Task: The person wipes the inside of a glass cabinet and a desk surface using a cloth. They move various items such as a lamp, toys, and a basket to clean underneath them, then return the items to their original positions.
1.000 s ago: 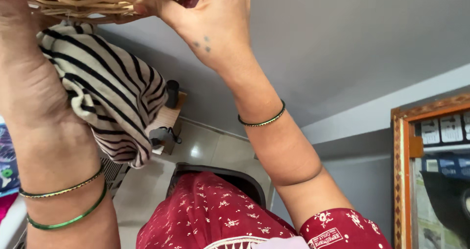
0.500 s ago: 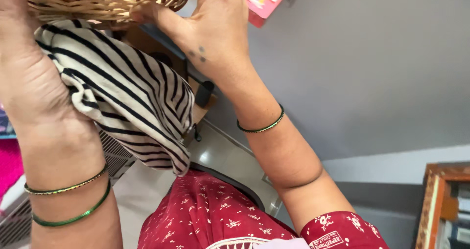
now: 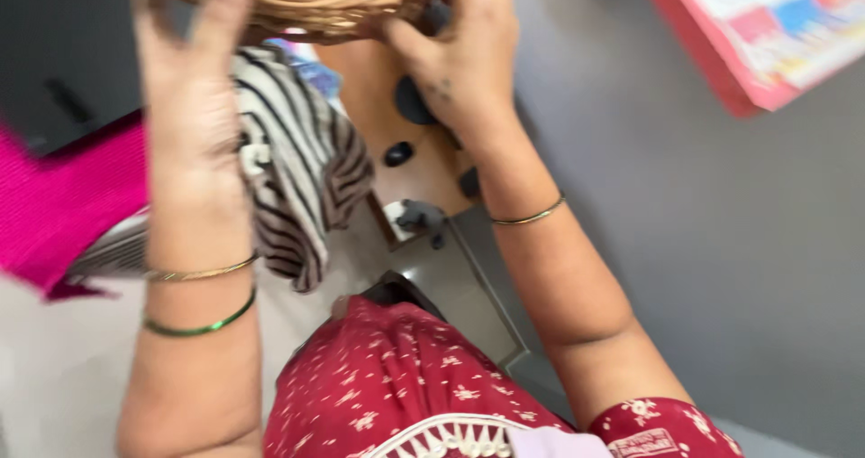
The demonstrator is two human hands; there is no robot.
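Note:
A woven wicker basket (image 3: 306, 3) is held up at the top of the view. My left hand (image 3: 194, 107) grips its left side and my right hand (image 3: 464, 62) grips its right side. A cream cloth with black stripes (image 3: 302, 165) hangs out of the basket between my forearms. Both wrists carry thin bangles. The picture is blurred by motion.
Below the basket stands a small wooden table (image 3: 410, 165) with several dark items on it. A bright pink fabric (image 3: 63, 197) lies at the left. A grey wall (image 3: 721, 242) fills the right, with a pink-edged paper sheet (image 3: 766, 35) hanging on it.
The view has swung, bringing the wooden table and pink fabric into sight; the framed cabinet at the right has gone. Both hands stay on the basket, which has shifted right in the frame.

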